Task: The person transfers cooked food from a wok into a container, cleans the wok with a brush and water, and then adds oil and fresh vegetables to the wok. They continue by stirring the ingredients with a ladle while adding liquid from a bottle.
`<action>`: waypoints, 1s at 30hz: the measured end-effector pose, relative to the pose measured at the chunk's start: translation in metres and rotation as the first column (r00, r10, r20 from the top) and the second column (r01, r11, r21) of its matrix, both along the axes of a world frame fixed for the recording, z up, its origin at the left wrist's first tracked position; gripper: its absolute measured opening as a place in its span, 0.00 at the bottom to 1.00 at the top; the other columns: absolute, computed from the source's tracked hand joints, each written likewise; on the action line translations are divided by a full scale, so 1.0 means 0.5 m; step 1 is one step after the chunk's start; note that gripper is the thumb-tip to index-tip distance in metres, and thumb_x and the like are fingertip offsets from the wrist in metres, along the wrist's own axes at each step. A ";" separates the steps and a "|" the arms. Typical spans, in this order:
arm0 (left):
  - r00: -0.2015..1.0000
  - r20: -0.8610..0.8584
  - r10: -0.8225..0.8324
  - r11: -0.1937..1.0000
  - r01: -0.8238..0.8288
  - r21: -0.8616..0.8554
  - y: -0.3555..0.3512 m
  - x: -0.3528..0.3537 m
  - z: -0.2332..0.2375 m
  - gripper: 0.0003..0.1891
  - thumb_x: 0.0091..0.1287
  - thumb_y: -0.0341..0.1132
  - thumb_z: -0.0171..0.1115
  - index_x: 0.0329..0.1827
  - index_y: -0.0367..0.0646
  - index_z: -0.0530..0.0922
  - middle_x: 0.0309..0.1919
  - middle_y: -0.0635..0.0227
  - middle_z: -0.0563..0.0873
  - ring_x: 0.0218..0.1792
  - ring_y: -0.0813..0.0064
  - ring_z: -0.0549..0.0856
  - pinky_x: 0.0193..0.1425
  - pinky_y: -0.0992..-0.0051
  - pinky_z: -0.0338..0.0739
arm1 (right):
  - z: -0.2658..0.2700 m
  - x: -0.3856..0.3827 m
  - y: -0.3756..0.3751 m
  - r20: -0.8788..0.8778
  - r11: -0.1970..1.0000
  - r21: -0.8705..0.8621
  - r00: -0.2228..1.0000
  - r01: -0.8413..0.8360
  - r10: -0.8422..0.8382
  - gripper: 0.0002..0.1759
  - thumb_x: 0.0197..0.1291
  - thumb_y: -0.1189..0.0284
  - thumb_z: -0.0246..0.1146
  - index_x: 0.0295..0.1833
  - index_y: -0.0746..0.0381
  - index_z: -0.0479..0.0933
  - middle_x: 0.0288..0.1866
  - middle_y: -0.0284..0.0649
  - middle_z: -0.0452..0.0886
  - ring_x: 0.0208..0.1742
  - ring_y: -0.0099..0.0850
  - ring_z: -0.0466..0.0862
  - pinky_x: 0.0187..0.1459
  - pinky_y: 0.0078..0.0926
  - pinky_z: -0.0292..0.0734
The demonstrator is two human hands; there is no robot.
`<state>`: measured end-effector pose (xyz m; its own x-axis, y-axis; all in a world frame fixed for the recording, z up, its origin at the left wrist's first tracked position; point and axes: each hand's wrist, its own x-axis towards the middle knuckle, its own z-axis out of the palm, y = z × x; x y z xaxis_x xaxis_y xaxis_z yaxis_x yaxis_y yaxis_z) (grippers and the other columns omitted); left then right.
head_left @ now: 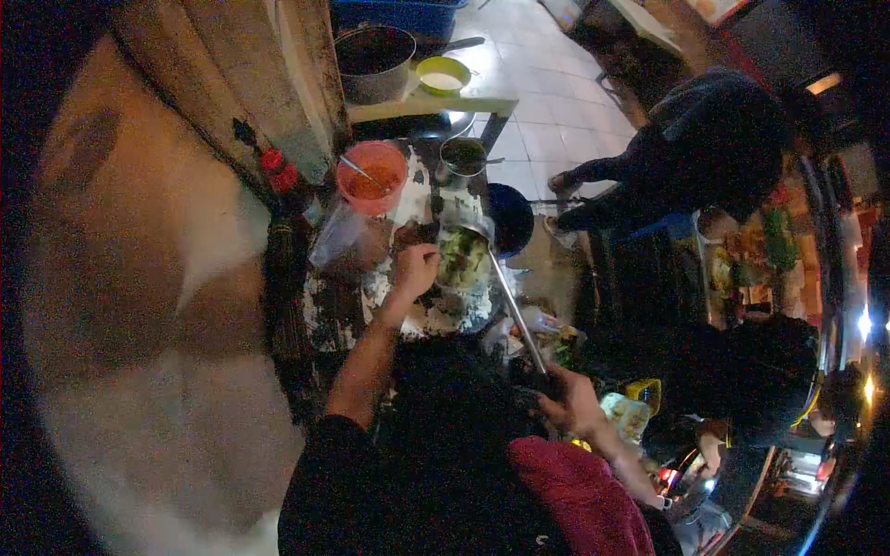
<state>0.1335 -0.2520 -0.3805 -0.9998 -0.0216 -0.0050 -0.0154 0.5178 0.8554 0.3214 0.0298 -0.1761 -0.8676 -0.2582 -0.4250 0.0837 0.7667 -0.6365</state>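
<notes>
My right hand (577,403) is closed around the handle of a long metal ladle (513,304). Its handle slants up and away, and its metal head is at a blurred heap of green food (461,258) in what looks like a clear plastic bag. At the left edge of that bag, the fingers of my left hand (417,269) are pinched together; the exact grip is blurred. Left of them lies another clear plastic bag (338,236). Beyond stands a pink tub (396,196) of orange-red food with a spoon in it, beside a small metal pot (463,157) with dark contents.
A worn, peeling tabletop (436,320) lies under the food. Farther back are a large dark pot (374,51) and a green bowl (443,76) with white contents. A dark round container (510,220) stands right of the table. Another person (709,148) in dark clothes is at the right.
</notes>
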 end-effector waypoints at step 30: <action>0.787 0.337 -0.517 0.839 0.387 0.384 0.129 0.117 0.205 0.09 0.61 0.33 0.60 0.36 0.35 0.78 0.20 0.70 0.79 0.18 0.84 0.75 0.22 0.81 0.70 | -0.033 0.212 0.132 0.642 -0.029 -0.737 0.685 0.675 -0.344 0.32 0.46 0.70 0.61 0.58 0.72 0.65 0.24 0.33 0.69 0.15 0.21 0.72 0.15 0.14 0.66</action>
<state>0.1922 -0.1875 -0.2779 -0.7928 0.4996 -0.3492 -0.2231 0.2954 0.9290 0.4272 0.0958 -0.1924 -0.8847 -0.0931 -0.4568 0.4020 -0.6487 -0.6463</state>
